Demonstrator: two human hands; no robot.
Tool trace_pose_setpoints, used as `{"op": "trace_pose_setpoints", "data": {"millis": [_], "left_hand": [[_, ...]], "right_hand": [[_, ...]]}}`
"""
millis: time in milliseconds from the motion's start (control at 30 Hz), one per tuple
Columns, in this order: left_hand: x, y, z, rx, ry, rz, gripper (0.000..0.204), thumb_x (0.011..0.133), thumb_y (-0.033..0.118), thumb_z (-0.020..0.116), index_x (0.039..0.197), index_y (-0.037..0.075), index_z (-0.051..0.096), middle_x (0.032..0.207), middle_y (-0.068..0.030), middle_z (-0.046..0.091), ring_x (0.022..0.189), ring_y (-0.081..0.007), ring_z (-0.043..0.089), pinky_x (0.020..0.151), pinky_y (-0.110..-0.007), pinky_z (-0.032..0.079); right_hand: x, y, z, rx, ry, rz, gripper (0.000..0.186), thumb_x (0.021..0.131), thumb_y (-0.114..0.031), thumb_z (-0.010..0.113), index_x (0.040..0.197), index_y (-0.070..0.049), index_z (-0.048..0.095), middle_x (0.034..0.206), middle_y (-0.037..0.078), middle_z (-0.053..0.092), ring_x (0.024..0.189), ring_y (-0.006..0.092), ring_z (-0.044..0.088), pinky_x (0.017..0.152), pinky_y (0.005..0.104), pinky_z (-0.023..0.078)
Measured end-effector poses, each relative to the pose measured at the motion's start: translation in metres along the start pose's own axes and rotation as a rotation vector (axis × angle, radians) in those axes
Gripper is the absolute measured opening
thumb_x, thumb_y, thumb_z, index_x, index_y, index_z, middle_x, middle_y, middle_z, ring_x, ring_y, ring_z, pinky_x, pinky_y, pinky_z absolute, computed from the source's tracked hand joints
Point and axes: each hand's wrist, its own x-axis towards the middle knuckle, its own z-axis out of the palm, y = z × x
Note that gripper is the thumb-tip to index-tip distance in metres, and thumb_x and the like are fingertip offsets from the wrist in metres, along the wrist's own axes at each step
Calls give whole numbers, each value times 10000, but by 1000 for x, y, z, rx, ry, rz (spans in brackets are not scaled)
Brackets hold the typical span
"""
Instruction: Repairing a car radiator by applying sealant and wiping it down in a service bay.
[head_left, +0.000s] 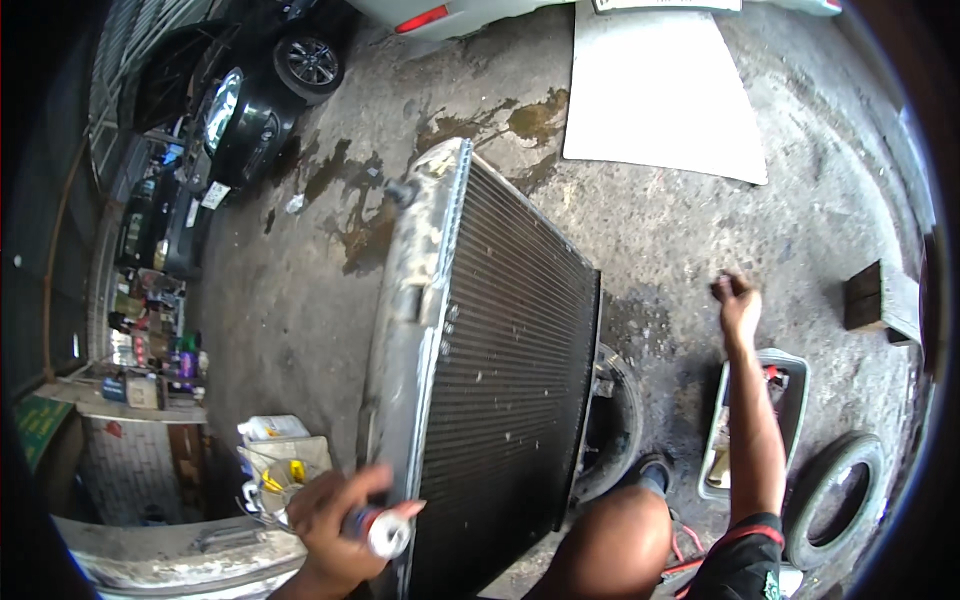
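In front of me a large car radiator point(510, 370) stands tilted, its dark finned core facing right and its worn grey side tank point(400, 270) on the left. My left hand point(335, 525) is at the tank's lower end, gripping a small can point(388, 535) with a round silvery end; its fingers are slightly blurred. Out over the concrete to the right, my right hand point(738, 308) is held away from the radiator with its fingers drawn together. Whatever may be between those fingertips is too small to make out.
A tyre point(622, 420) lies behind the radiator's right edge; another tyre point(835, 500) is at lower right. Under my right forearm sits a grey tub point(798, 385) with items inside. A white sheet point(660, 100), a box-like block point(880, 300) and a dark car point(250, 120) are farther off. Wet stains mark the floor.
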Motion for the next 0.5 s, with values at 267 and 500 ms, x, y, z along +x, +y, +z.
{"op": "trace_pose_setpoints", "data": {"millis": [267, 500], "left_hand": [[-5, 1, 21, -276, 248, 107, 349, 711, 203, 828, 663, 64, 512, 579, -112, 568, 566, -321, 593, 545, -405, 422], [-3, 15, 16, -388, 265, 154, 131, 749, 116, 663, 739, 23, 572, 716, -222, 617, 730, -425, 615, 628, -494, 475]], "right_hand": [[-243, -296, -24, 554, -518, -244, 215, 847, -5, 689, 1059, 16, 668, 876, 47, 684, 735, 93, 617, 669, 239, 512], [-341, -349, -23, 225, -481, -435, 250, 886, 19, 645, 1134, 54, 645, 943, 52, 670, 854, 108, 642, 790, 230, 506]]}}
